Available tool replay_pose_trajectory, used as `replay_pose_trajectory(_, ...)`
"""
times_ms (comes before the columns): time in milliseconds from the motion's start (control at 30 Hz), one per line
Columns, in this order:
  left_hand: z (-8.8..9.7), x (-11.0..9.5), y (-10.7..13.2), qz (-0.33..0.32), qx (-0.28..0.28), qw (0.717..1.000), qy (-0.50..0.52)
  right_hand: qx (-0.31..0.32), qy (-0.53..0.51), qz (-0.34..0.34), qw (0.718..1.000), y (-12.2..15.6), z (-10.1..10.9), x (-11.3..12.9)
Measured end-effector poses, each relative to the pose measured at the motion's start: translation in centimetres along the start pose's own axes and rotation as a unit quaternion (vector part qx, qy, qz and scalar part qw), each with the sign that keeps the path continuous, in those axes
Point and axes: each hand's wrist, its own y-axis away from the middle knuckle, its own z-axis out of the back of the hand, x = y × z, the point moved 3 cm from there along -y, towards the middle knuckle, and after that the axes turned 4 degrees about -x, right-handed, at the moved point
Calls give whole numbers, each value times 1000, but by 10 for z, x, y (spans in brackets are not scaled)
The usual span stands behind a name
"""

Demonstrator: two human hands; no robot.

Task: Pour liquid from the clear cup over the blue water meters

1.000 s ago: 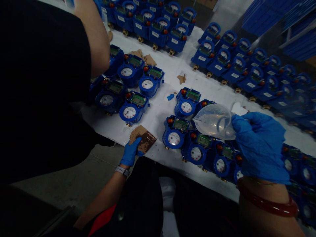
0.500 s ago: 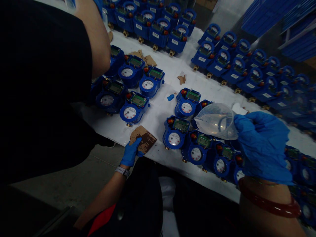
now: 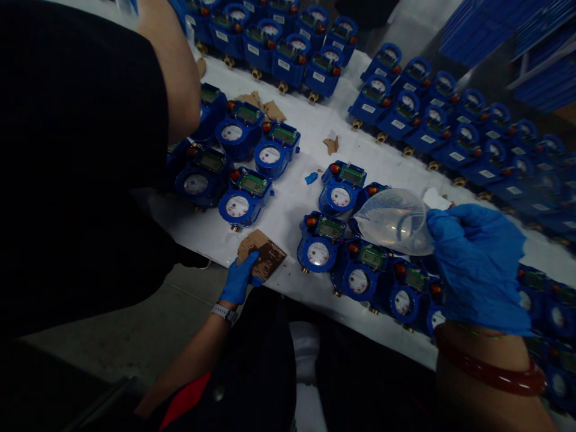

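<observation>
My left hand [image 3: 238, 279], in a blue glove, grips a piece of brown cardboard [image 3: 265, 255] with a dark wet-looking patch, at the table's front edge. My right hand [image 3: 479, 264], gloved too, holds a clear plastic cup [image 3: 393, 222] tipped on its side, its pointed lip turned left. The cup hangs over a group of blue water meters, hiding part of one behind it. Just left of the cup are a water meter [image 3: 339, 192] and another meter [image 3: 320, 246], both with a round white dial and a green display board. Whether liquid leaves the cup, I cannot tell.
A co-worker's bare arm [image 3: 173, 66] reaches in at upper left, beside several meters [image 3: 238, 204]. Rows of meters [image 3: 463, 141] line the far side of the white-covered table [image 3: 297, 207]. Cardboard scraps [image 3: 332, 145] and a blue scrap [image 3: 310, 178] lie between.
Both my hands stay almost still, with the cup and cardboard held in place. At the top, a dark shape has come into view beyond the table.
</observation>
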Motion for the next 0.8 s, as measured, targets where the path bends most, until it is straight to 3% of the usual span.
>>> replay_pose_trajectory(600, -1, -4, 4, -2, -4, 1000, 15, -16, -23, -36, 999, 0, 3, -5)
replay_pose_trajectory(800, -3, -6, 4, -10, 4, 1000, 24, -19, -100, -85, 991, 3, 1, -7)
